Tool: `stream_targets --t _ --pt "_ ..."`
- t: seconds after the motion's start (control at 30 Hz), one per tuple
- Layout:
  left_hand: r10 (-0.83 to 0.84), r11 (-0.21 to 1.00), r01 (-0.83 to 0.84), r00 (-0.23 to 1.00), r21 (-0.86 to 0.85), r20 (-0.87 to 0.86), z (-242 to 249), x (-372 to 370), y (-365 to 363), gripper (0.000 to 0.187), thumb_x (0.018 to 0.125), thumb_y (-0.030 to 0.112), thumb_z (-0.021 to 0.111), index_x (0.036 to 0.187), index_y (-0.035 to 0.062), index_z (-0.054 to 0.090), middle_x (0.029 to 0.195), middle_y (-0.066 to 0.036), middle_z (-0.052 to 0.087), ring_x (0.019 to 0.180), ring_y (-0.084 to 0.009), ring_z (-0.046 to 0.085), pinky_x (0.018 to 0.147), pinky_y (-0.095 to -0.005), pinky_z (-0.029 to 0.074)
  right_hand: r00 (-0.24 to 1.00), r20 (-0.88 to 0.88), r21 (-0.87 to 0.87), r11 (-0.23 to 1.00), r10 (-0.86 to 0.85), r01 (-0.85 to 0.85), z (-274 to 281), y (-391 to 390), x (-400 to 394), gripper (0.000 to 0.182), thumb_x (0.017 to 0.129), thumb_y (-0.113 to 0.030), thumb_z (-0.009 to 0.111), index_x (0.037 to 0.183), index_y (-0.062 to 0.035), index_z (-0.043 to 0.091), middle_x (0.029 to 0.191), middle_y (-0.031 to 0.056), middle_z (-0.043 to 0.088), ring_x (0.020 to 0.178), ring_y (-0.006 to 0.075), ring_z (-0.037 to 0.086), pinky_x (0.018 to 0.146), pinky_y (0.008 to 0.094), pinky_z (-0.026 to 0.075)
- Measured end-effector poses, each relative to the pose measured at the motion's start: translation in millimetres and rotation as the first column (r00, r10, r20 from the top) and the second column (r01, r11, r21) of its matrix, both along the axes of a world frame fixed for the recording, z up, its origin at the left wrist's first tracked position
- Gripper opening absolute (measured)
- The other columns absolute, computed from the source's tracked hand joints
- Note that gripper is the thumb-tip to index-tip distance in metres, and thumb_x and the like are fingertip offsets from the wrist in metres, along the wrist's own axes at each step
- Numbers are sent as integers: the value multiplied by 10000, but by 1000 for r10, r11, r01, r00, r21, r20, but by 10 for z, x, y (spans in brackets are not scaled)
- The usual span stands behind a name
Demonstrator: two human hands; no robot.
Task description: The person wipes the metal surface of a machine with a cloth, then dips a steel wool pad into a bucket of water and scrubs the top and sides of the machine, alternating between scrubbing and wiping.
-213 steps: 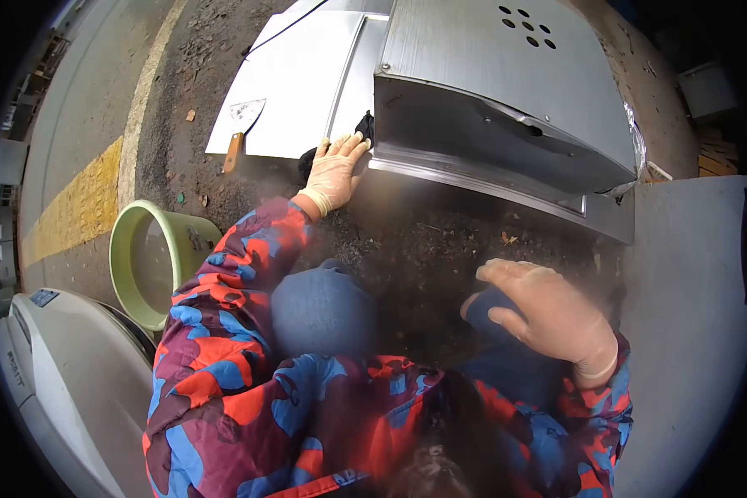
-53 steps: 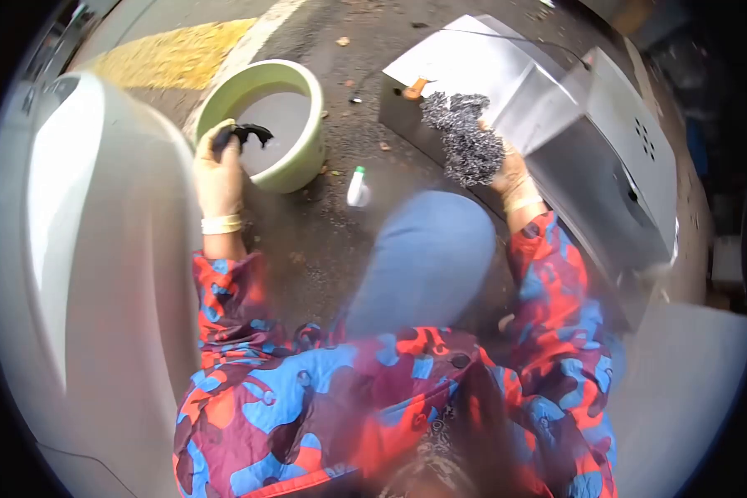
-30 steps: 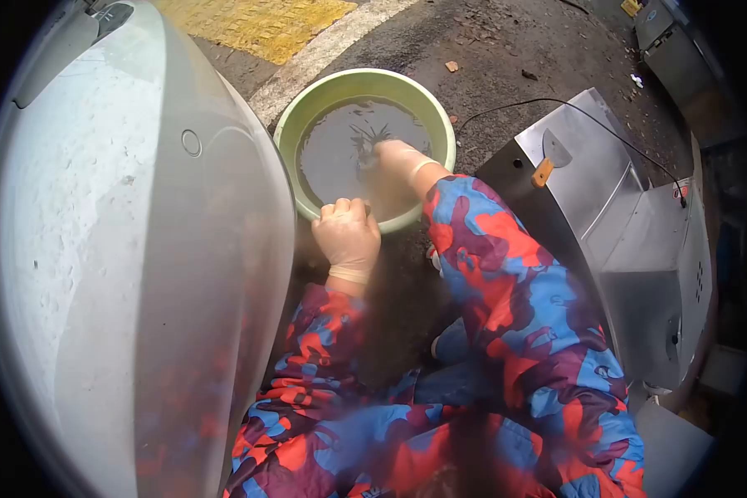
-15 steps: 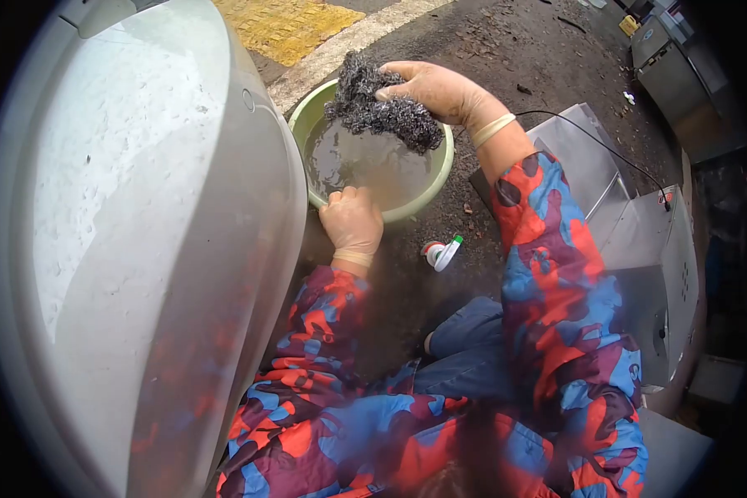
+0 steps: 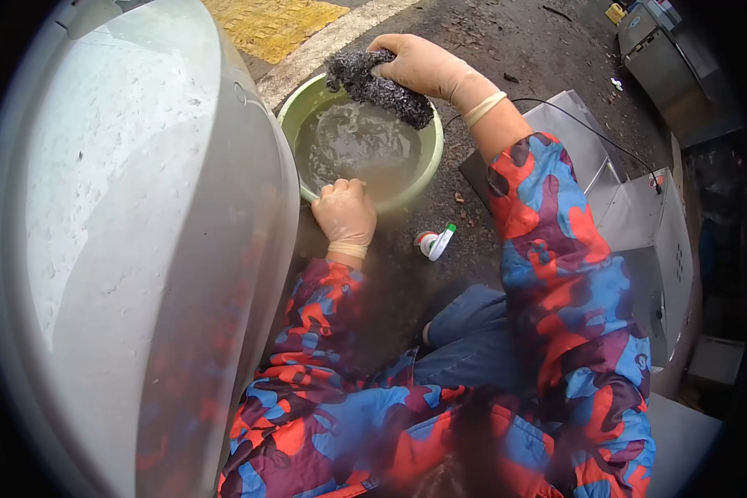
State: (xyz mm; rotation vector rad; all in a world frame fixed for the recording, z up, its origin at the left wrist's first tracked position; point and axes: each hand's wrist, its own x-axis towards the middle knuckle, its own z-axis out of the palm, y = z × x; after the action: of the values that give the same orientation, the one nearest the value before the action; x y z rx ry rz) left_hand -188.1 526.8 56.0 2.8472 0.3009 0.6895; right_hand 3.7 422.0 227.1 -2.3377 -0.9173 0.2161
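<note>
Hands, 2, both in pale gloves. Right hand [image 5: 427, 68]: clamped on the scourer, fingers and thumb pinching its upper side. Left hand [image 5: 344, 217]: fingers curled at the near rim of the tub; cannot tell whether they are clamped on the rim or on anything else.

Scourer [image 5: 382, 87]: 1 dark, wiry mass, held over the far part of the tub, above the water; cannot tell whether it is a single piece or several.

Tub [image 5: 434, 162]: 1, pale green, round, upright on the ground, part filled with cloudy water [image 5: 361, 141].

Bottle [image 5: 442, 243]: 1, white, green tip, red part at its side; on the ground near the tub, apart from both hands.

Cable [image 5: 593, 129]: 1, black, running across the steel unit.

Steel unit [image 5: 651, 220]: 1, to the right, beyond the right sleeve.

Sleeves [image 5: 564, 249]: 2, patterned red, blue and maroon.

White shell [image 5: 124, 216]: 1, large, curved, left of the tub.
</note>
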Motion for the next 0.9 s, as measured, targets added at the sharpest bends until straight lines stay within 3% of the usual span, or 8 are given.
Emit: stream_targets --t 0.1,0.17,0.43,0.53,0.57,0.63,0.77,0.9 --pt "-7 1000 6 1000 -7 -13 -18 -22 -17 83 762 225 629 768 151 666 779 -40 630 779 -278 608 649 -442 451 980 -181 -43 996 -83 76 -870 59 35 342 827 -88 610 1168 -64 617 1016 178 684 962 277 656 890 381 496" --pt "5 1000 -5 1000 13 -4 -23 41 -4 83 763 227 633 748 147 653 778 -40 627 783 -275 607 651 -442 450 983 114 -314 934 -144 173 -1366 25 -65 369 825 -49 541 1184 -64 623 1086 217 658 1074 354 616 947 399 470" --pt "-12 1000 12 1000 -4 -9 -15 5 -33 133 705 215 712 779 120 656 800 -52 636 801 -281 610 667 -429 469 990 130 -93 994 -52 65 -200 -215 95 349 814 -160 657 1138 -38 615 999 199 676 941 328 656 858 379 505" --pt "-8 1000 8 1000 9 2 -12 33 -25 136 705 215 713 783 120 656 798 -51 633 799 -282 609 668 -429 468 994 -89 180 980 -69 84 -67 -198 19 336 826 -151 661 1123 -4 611 915 136 688 798 160 643 778 312 518" --pt "3 1000 -3 1000 8 -9 -2 36 -11 135 707 216 712 784 120 656 798 -50 632 799 -282 609 670 -429 468 812 -583 300 924 -20 238 -225 -147 -62 301 824 -106 642 1110 -11 621 888 123 682 766 127 621 768 299 520" --pt "6 1000 -6 1000 8 -12 3 28 -11 134 710 216 711 785 120 656 797 -50 630 799 -282 609 671 -429 468 985 144 -336 931 -97 141 -925 -127 31 356 799 13 532 1133 -54 639 1031 177 683 966 322 666 894 378 505" --pt "4 1000 -4 1000 15 6 8 38 15 131 719 219 705 785 118 655 795 -48 628 794 -281 609 665 -429 470 973 15 -382 898 -230 218 -925 -303 -55 351 792 -25 551 1122 -70 662 1158 191 641 1125 332 599 976 381 465" --pt "4 1000 -4 1000 15 -6 2 21 -12 112 740 239 678 782 136 675 791 -44 639 792 -275 611 679 -429 467 992 33 -89 989 -119 122 -242 -395 96 330 799 -132 665 1120 -57 644 967 149 698 884 266 670 818 356 514"
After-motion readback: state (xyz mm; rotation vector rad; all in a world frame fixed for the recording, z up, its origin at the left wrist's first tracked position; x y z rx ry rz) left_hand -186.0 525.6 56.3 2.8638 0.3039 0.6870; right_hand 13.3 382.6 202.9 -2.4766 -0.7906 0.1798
